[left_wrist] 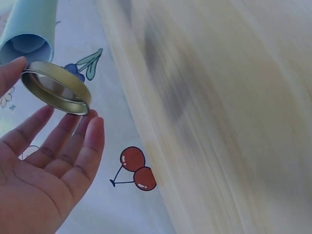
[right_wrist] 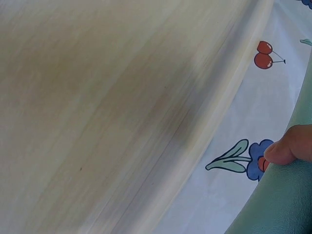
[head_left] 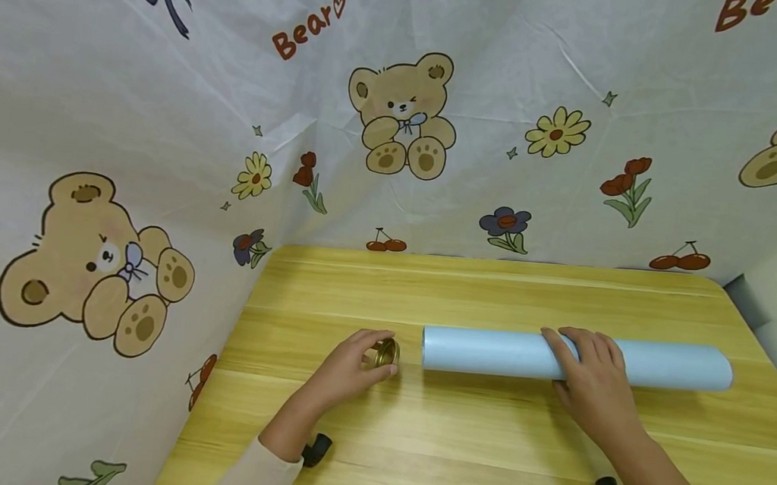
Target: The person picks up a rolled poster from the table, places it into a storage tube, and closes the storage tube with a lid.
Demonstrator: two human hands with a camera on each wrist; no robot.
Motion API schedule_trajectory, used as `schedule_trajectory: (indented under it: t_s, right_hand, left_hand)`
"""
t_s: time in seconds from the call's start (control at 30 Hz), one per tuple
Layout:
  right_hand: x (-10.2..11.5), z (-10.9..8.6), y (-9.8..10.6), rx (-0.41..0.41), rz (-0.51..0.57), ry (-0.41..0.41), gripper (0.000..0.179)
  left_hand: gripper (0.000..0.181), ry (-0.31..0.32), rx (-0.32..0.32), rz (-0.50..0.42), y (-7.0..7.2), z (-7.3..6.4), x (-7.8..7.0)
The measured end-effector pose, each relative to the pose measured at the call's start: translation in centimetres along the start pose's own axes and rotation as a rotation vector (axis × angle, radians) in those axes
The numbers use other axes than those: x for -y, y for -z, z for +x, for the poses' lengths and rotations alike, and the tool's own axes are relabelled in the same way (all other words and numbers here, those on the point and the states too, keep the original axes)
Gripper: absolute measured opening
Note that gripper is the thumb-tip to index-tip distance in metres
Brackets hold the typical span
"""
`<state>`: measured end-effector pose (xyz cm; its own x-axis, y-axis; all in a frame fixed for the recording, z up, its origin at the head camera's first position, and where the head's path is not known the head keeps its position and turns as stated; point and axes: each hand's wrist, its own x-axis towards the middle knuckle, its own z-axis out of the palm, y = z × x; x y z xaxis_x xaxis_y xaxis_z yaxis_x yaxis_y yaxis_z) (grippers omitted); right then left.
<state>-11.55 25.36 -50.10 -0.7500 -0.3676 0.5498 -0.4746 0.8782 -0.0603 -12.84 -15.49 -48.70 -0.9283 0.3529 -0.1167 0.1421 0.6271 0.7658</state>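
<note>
My left hand (head_left: 342,374) pinches a round gold metal lid (head_left: 387,353) by its rim, thumb on one side and fingertips on the other. Close up in the left wrist view, the lid (left_wrist: 56,87) is shallow with a raised edge. To its right, my right hand (head_left: 598,385) grips a long light blue tube (head_left: 482,352) around its middle, holding it level above the table. The tube (left_wrist: 30,17) has an open, hollow left end that faces the lid, with a small gap between them. In the right wrist view only the thumb (right_wrist: 287,145) shows, pressed against the tube.
A wood-grain table (head_left: 427,451) lies under both hands. Behind it and on the left hangs a white cloth (head_left: 487,29) printed with bears, flowers and cherries. Black wrist mounts (head_left: 317,450) sit by both wrists.
</note>
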Motion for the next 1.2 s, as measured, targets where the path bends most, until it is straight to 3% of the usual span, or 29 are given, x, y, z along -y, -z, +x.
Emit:
schedule_trajectory:
  t_s: [0.23,0.4,0.73,1.2]
  right_hand:
    - [0.2,0.1,0.0,0.009,0.005,-0.002,0.098]
    - [0.4,0.1,-0.1,0.018,0.009,-0.003,0.099]
    - [0.8,0.2,-0.4,0.019,0.014,-0.002,0.098]
    - [1.1,0.2,-0.5,0.018,0.023,-0.006,0.099]
  left_hand:
    - [0.057,-0.045,-0.005,-0.143,0.0,-0.1,-0.7]
    - [0.054,-0.050,-0.009,-0.193,-0.1,-0.3,-1.2]
    - [0.061,-0.082,-0.055,-0.238,-0.6,-0.2,-2.4]
    - [0.059,-0.070,-0.075,-0.293,-1.4,0.0,-2.6]
